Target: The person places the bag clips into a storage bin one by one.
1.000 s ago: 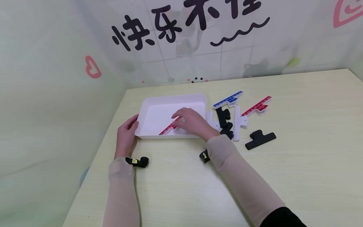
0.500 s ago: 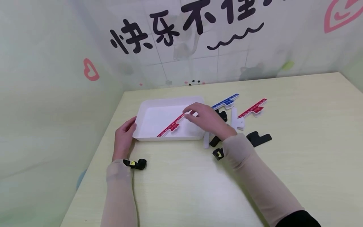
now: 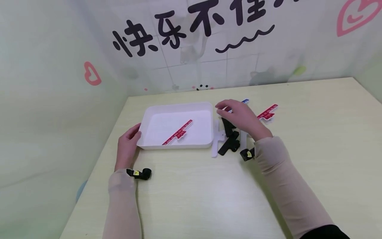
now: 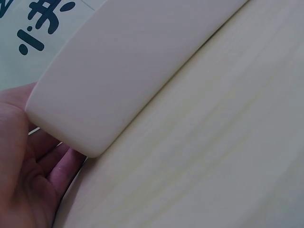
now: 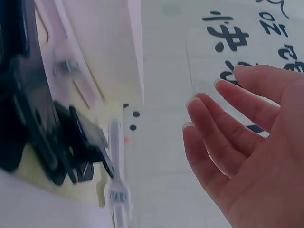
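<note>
A white tray stands at the back left of the table, with a red ruler-marked clip lying slanted in it. My left hand holds the tray by its left end; in the left wrist view the fingers go round the tray's corner. To the right of the tray, my right hand hovers over a group of clips, its fingers loosely bent and holding nothing. Below it lie black clips, a white clip beside the tray and a partly hidden blue ruler-marked clip.
Another red clip lies farther right, partly behind the right hand. A white clip is mostly covered by the hand and wrist. A lettered backdrop hangs behind the table's far edge.
My right hand has let go of the red clip in the tray and moved right, out over the other clips. The left hand has stayed at the tray.
</note>
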`<state>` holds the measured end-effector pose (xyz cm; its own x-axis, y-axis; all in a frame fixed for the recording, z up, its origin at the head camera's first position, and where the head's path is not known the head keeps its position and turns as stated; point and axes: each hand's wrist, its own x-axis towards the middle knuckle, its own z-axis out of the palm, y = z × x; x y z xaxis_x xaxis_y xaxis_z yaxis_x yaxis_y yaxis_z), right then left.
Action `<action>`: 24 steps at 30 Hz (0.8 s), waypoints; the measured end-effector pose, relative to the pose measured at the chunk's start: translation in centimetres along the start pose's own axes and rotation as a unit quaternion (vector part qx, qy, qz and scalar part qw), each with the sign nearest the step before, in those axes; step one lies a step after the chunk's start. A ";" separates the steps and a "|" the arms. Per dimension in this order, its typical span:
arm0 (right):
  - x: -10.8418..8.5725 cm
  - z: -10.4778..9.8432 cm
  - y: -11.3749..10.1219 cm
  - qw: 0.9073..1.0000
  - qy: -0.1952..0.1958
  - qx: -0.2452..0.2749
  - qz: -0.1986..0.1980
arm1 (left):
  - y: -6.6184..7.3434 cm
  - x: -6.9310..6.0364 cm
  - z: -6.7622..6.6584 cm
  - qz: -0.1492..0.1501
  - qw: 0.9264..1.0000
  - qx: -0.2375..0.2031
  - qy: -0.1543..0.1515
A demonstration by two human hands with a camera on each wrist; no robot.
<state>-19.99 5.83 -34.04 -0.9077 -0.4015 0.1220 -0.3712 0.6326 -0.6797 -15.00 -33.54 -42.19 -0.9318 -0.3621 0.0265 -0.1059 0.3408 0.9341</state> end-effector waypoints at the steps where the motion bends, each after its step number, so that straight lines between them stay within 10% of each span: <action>1: 0.0 -0.2 0.3 1.000 0.001 0.001 0.003 | 0.0 0.0 0.0 -0.001 1.000 0.000 0.001; 24: 0.6 0.4 5.9 0.990 -0.067 -0.005 0.125 | -0.3 -0.2 -0.1 0.004 1.000 -0.017 0.003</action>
<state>-22.67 9.03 -38.22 -0.9377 -0.3149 -0.1467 -0.1403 0.7294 -0.6695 -14.72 -33.60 -42.42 -0.9303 -0.3650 0.0368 -0.0860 0.3145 0.9454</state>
